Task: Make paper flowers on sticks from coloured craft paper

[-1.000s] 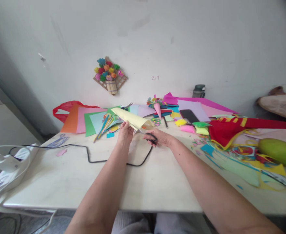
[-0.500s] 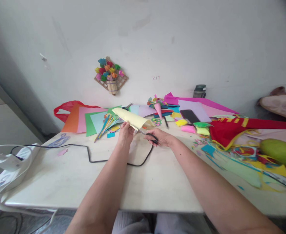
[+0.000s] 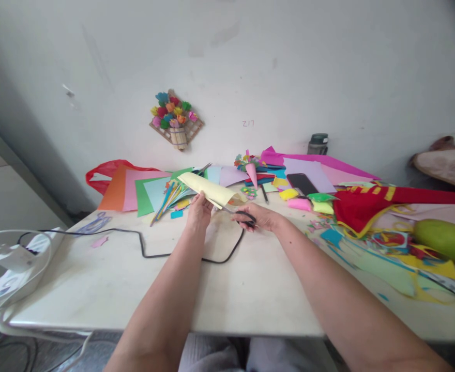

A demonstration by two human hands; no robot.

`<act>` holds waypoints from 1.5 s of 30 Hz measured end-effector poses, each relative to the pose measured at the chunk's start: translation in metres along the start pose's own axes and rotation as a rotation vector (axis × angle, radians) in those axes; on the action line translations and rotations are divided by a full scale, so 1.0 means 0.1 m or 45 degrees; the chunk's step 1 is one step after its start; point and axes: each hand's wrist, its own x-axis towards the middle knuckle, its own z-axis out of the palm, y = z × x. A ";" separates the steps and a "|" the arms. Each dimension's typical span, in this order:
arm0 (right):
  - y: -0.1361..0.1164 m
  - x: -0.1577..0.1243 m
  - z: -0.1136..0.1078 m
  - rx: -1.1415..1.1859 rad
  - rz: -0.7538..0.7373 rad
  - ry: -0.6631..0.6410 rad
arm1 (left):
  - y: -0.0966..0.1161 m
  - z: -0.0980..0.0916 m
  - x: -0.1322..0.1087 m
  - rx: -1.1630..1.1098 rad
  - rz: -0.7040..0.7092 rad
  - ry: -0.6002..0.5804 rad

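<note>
My left hand (image 3: 200,211) pinches the lower edge of a pale yellow sheet of paper (image 3: 212,190), which is curled over and held above the table. Wrapped round the black handles of a pair of scissors (image 3: 246,219) is my right hand (image 3: 260,217). The scissors point left, and their blades meet the paper's lower edge beside my left fingers. How far the blades are apart is too small to tell. Behind the paper's left end lie thin coloured paper strips (image 3: 168,200).
A black cable (image 3: 153,256) crosses the table (image 3: 246,299) beneath my hands. Coloured sheets (image 3: 113,194), a pink paper cone of flowers (image 3: 251,173), a phone (image 3: 302,184) and clay packets (image 3: 300,204) lie behind. Paper scraps (image 3: 386,268) and a green fruit (image 3: 446,240) sit right.
My right hand and the scissors have shifted slightly to the right. The paper and my left hand are nearly where they were.
</note>
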 end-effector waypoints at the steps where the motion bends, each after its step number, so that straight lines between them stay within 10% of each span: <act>1: 0.00 0.00 0.01 -0.003 -0.008 0.004 | -0.01 0.00 0.00 0.000 -0.004 -0.004; 45: -0.10 -0.04 0.04 -0.037 0.028 0.103 | -0.01 0.07 -0.06 -0.025 -0.044 0.031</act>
